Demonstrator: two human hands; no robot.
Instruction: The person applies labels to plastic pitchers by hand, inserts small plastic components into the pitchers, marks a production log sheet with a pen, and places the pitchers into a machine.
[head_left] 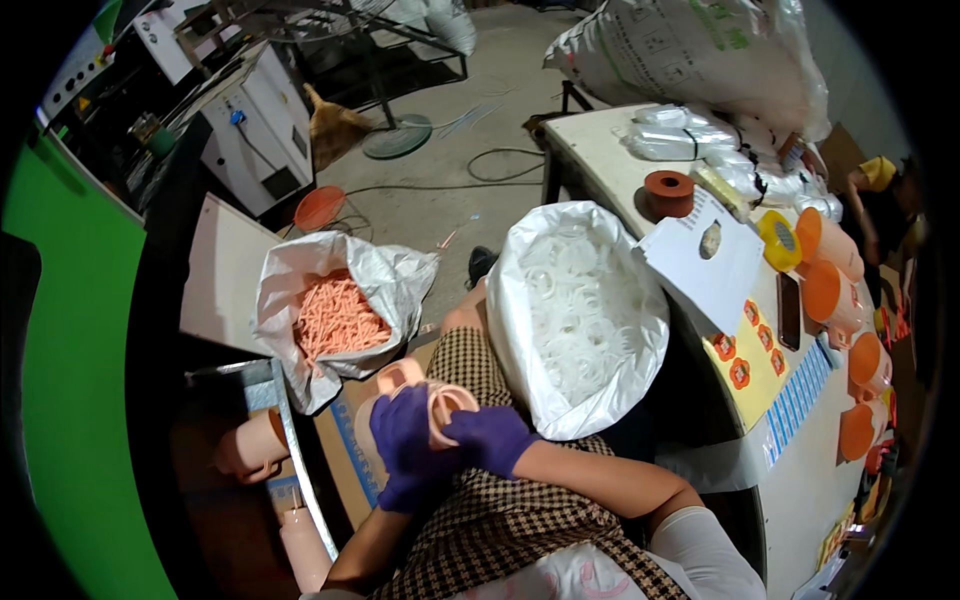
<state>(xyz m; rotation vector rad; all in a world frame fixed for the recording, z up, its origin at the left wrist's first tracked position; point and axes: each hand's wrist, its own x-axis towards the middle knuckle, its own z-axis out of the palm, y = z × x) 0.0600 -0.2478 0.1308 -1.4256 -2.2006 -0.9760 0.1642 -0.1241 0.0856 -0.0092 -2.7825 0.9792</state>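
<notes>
Both hands wear purple gloves and meet over my lap. My left hand (405, 450) is wrapped round a peach plastic part with a round, rimmed opening (448, 405). The fingers of my right hand (492, 440) are closed at the near edge of that rim, and their tips are partly hidden. Just beyond my left hand shows a peach loop-shaped piece (398, 374); whether it belongs to the held part I cannot tell. Ahead to the right, a white sack (520, 330) holds many clear plastic rings. A smaller white sack (400, 270) on the left is filled with thin peach plastic pieces.
Left of my lap, a peach jug (250, 445) and a peach bottle-shaped piece (303, 545) lie by a metal-edged box. The right-hand table (600, 150) carries papers, yellow tape (778, 240), a phone (788, 312) and several peach cups. Another person (880, 200) is at the far right.
</notes>
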